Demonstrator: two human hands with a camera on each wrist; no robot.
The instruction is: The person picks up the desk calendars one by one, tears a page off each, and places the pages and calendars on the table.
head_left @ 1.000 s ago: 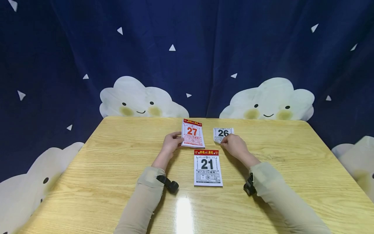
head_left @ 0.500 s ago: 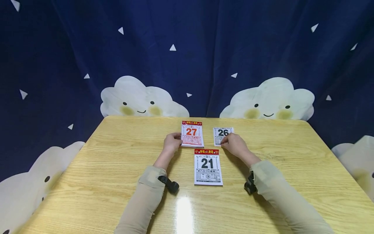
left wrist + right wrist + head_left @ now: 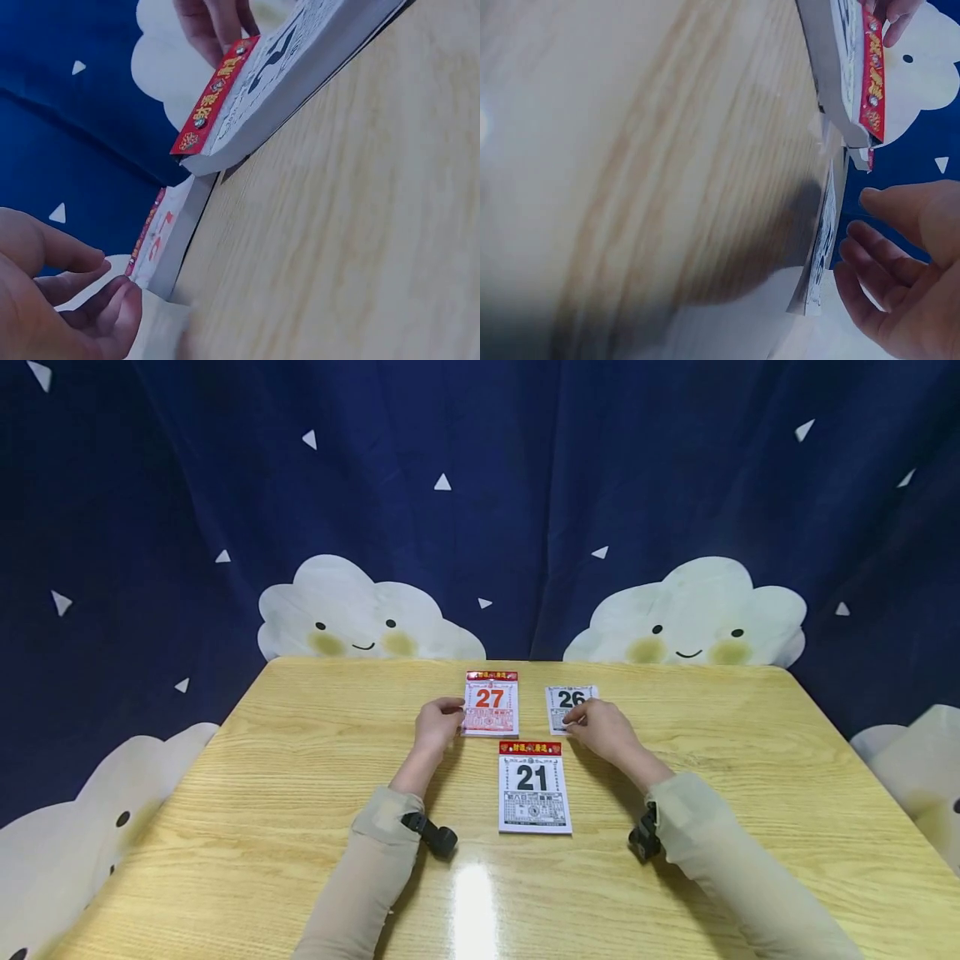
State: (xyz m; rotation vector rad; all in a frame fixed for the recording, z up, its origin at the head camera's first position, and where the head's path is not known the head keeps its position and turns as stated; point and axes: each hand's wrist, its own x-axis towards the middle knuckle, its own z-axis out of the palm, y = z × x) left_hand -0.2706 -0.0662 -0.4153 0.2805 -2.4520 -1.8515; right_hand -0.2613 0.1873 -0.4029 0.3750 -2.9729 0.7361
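A tear-off calendar pad showing a red 27 lies at the back middle, under a red header strip. My left hand is at its left edge, fingers loosely bent; in the left wrist view no grip on the pad shows. To the right lies a loose calendar sheet with a black 26, its lower right part hidden by my right hand. In the right wrist view the right fingers are spread and hold nothing. Between the forearms rests another tear-off pad showing a black 21.
The wooden table carries all the paper items. Behind its back edge hangs a dark blue curtain with cloud shapes. Each wrist wears a black camera, such as the left wrist camera.
The 27 pad has turned straighter and come down flat, shifting slightly left. The 26 sheet's lifted lower edge has flattened. My right fingers have come off the sheet.
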